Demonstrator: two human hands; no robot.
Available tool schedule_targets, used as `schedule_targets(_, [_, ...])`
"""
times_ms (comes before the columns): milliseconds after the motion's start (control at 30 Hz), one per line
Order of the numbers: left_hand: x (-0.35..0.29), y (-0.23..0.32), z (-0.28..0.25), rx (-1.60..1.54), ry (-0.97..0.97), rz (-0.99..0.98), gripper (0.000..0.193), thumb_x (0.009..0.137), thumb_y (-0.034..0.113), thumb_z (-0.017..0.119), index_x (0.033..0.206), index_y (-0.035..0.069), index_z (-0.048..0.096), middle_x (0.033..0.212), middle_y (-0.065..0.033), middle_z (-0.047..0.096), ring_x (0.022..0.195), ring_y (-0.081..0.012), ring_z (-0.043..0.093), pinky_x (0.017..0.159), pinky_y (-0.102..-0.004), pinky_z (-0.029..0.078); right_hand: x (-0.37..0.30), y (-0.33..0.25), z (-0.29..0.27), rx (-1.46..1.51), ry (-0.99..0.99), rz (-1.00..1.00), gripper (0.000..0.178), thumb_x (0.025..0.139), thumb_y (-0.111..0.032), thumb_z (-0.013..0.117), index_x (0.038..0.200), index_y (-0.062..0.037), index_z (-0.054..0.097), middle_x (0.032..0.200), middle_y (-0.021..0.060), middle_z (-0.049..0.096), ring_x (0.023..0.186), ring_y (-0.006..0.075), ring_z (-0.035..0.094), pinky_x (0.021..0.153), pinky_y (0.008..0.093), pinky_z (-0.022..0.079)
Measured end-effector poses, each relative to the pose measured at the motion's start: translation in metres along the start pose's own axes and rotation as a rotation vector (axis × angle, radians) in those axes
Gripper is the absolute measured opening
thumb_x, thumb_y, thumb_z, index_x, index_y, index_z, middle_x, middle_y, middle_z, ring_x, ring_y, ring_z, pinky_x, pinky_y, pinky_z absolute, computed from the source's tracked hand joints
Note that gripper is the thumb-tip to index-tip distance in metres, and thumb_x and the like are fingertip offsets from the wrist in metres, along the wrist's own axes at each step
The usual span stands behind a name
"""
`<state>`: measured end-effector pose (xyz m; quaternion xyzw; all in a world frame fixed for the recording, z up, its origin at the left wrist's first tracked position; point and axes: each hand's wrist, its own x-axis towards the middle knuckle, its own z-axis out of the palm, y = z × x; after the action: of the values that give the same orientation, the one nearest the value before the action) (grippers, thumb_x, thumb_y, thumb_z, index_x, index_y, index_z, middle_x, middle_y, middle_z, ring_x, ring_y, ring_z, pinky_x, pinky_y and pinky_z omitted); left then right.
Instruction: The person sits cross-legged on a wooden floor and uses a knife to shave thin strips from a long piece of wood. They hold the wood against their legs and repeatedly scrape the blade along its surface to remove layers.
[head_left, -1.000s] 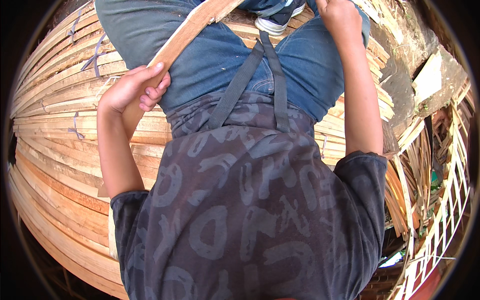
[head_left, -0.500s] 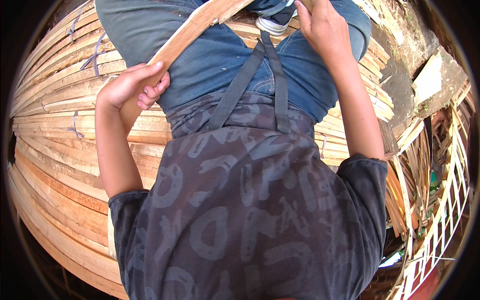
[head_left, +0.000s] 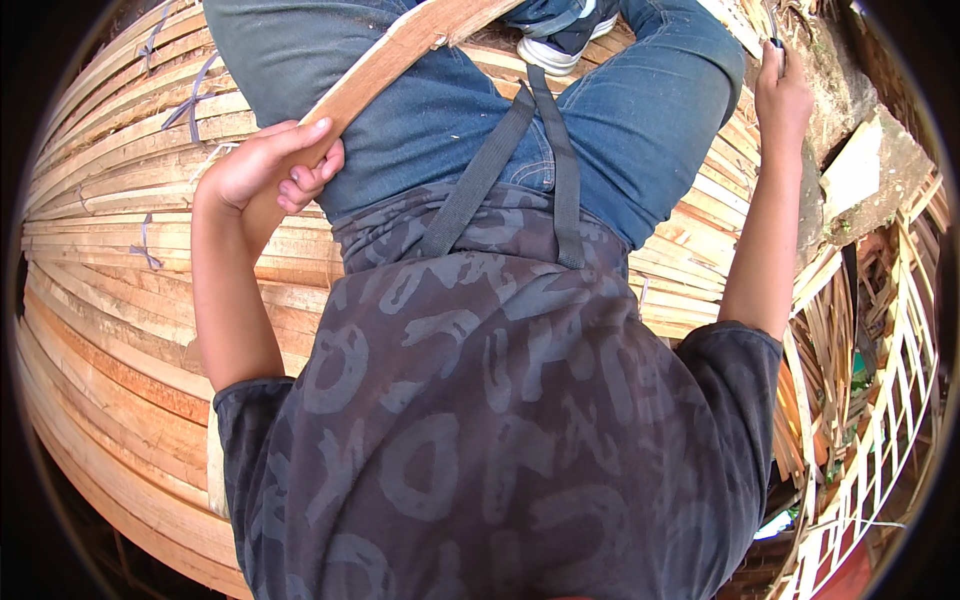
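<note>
Left hand (head_left: 262, 172) clasping splintery wood (head_left: 390, 67), right hand (head_left: 785, 98) holding tool (head_left: 776, 42), perhaps metal

Bare left forearm (head_left: 235, 300) is pointed forward; left wrist (head_left: 219, 203) is bent inward. Bare left hand (head_left: 262, 168) is clenched, fingers (head_left: 300, 193) curled, thumb (head_left: 303, 134) laid nearly straight. Bare right forearm (head_left: 764, 235) is angled forward and outward, right wrist (head_left: 783, 146) nearly straight; bare right hand (head_left: 783, 95) is closed, held farther forward.
</note>
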<state>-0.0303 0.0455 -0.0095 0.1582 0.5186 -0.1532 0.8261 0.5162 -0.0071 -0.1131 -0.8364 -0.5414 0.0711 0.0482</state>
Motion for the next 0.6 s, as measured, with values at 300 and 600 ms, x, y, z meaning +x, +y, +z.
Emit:
schedule_targets(300, [-0.003,0.002,0.028,0.193,0.278,0.016,0.045,0.099,0.047,0.054,0.074,0.010,0.051,0.060,0.0082,0.031,0.053,-0.0041,0.026,0.047,-0.0222,0.021,-0.080,-0.103,0.009,0.503,0.055,-0.153,0.028,0.095,-0.027,0.066,0.112,-0.0037,0.066,0.082,0.0142,0.070,0.072,0.0242,0.069,0.067,0.0332,0.052])
schedule_targets(600, [-0.008,-0.003,0.051,0.399,0.472,0.067,0.042,0.099,0.045,0.055,0.077,0.009,0.054,0.066,0.0057,0.037,0.062,-0.0069,0.031,0.055,-0.0241,0.027,-0.077,-0.144,-0.017,0.658,-0.063,-0.337,0.015,0.091,-0.011,0.066,0.103,-0.0016,0.065,0.074,0.0207,0.064,0.065,0.0364,0.065,0.059,0.0406,0.049])
